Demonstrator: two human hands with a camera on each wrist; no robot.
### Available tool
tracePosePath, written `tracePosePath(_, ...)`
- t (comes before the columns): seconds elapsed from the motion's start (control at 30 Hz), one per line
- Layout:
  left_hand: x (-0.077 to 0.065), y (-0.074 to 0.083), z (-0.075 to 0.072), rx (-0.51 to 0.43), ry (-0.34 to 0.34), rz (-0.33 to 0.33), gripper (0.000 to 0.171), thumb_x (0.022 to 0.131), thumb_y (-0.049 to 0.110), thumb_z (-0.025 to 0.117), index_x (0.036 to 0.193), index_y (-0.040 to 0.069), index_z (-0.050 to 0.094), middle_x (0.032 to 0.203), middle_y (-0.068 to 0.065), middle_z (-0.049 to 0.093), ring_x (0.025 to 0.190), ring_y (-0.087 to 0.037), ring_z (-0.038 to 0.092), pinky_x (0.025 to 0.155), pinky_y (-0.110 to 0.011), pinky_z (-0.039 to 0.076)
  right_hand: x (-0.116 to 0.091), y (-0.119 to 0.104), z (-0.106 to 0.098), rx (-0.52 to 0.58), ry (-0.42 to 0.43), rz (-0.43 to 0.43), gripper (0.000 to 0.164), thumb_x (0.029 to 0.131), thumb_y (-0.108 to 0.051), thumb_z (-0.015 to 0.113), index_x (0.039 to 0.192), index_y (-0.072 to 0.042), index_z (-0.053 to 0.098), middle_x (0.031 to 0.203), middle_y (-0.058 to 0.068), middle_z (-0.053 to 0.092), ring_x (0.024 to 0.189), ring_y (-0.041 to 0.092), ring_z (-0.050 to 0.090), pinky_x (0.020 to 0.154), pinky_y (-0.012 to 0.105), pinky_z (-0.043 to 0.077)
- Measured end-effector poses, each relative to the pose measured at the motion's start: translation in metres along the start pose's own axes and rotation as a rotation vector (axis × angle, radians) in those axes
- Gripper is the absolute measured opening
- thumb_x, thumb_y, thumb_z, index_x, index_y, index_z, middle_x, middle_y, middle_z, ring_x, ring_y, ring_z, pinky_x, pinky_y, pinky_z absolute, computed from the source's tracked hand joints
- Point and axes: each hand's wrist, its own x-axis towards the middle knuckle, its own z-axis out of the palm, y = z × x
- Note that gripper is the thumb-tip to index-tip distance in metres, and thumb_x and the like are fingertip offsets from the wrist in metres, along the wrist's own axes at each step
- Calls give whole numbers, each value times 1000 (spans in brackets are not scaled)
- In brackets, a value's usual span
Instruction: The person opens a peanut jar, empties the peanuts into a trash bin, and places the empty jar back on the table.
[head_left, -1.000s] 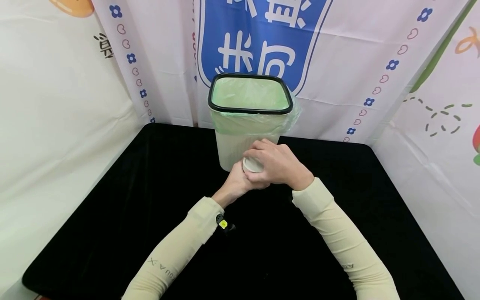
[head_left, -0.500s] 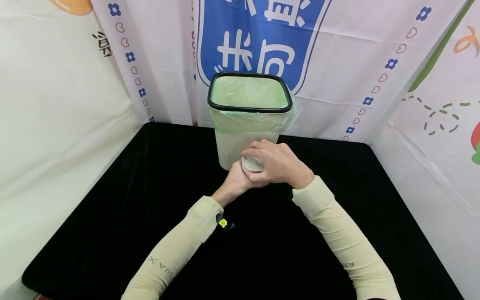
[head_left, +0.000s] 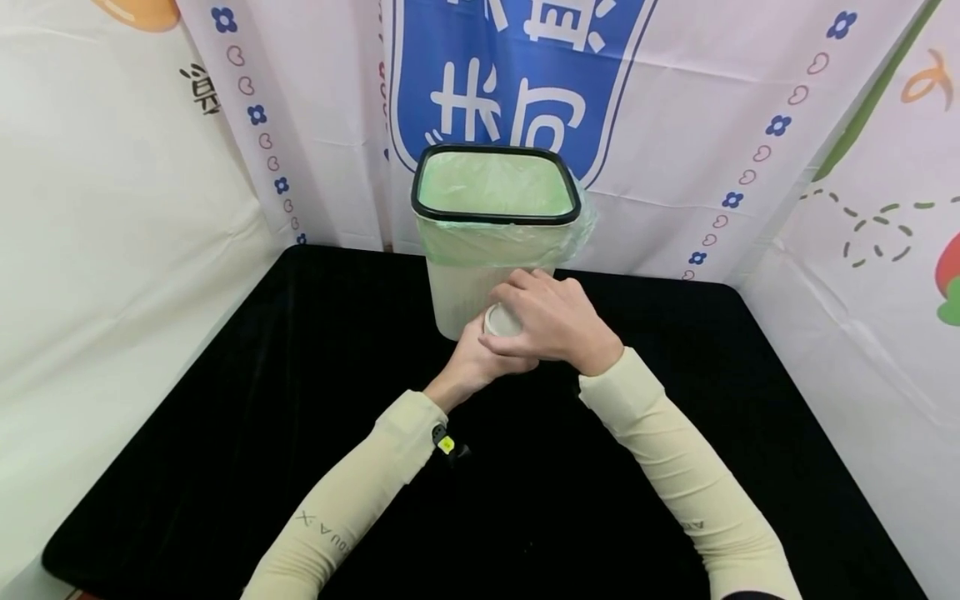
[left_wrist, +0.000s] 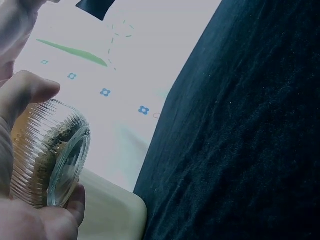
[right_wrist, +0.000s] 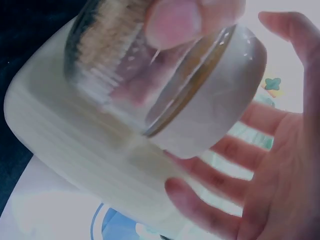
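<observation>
A ribbed clear glass jar (left_wrist: 37, 160) with tan and darker brown contents is tilted in my left hand (head_left: 474, 360), whose thumb and fingers grip its body. The contents' kind is unclear. On the jar's mouth sits a white lid (head_left: 501, 322), seen from the side in the right wrist view. My right hand (head_left: 557, 321) is around the lid with its fingers spread. In the right wrist view, the right thumb (right_wrist: 287, 25) stands apart from the lid, and the right fingers reach behind it; whether they touch it cannot be told.
A cream bin (head_left: 453, 300) with a black rim and green liner bag stands just beyond the hands. Under everything lies a black cloth-covered table (head_left: 360, 467). Printed white curtains (head_left: 675, 150) enclose the back and sides.
My right hand's fingers have loosened and shifted on the lid, uncovering more of its top. The left hand has stayed nearly still, holding the jar.
</observation>
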Motion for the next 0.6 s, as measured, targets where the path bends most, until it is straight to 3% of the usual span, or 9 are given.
tracePosePath(0.23,3,-1,1,56,21,46,86,77,10,93,151,18,49,142,-5,61,124,-25,61,104,-41,55,2,-7,-2,-42,28,78,60,88,-74,58,110,-19,74,108,5,72,88,29,68,57,49,57)
tracePosePath(0.43,6,3,2,5,-22,76,80,80,8,91,148,24,52,139,-1,62,120,-23,62,103,-40,56,2,-11,-3,-77,6,122,66,91,-76,55,107,-14,74,100,8,69,77,29,64,51,43,52)
tracePosePath(0.6,6,2,2,-10,-20,74,78,81,6,90,147,22,53,137,-3,63,118,-22,63,100,-37,57,3,-14,-1,-84,-15,143,68,93,-75,54,111,-12,74,103,9,69,78,30,64,53,44,53)
